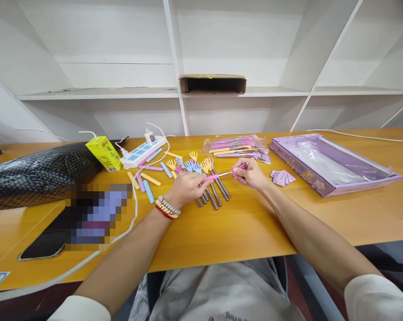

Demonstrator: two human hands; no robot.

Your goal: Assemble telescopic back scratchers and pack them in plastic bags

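Pink plastic on a shiny metal rod: that's the scratcher-looking stick [215,177] being held just above the table [188,245], over the right side of the pile. Its long axis runs pretty much left to right across the body, tilted a bit so the right end sits farther from the person. Left hand [186,187] is closed around the pink grip end, right hand [250,174] has its fingers pinched on the other end, which is pinkish too but mostly covered, so I can't make out its shape; bare rod shows between them. Underneath and just beside the left hand is a bunch of claw-headed sticks [197,167], claws pointing away from the person, metal rods pointing back and slightly right. Loose coloured grips [148,191] lie every which way to the left. Container-wise, the purple box [298,171] on the right is open on top with crumpled clear plastic [311,156] inside. Clear plastic packs [238,147] behind the hands hold pink, yellow and purple sticks, lying roughly crosswise. Up on the shelf [121,93], a cardboard box [213,77] has its dark opening facing out, can't tell what's in it. Yellow drink carton [103,154] leans tilted on the left, straw in, contents hidden.
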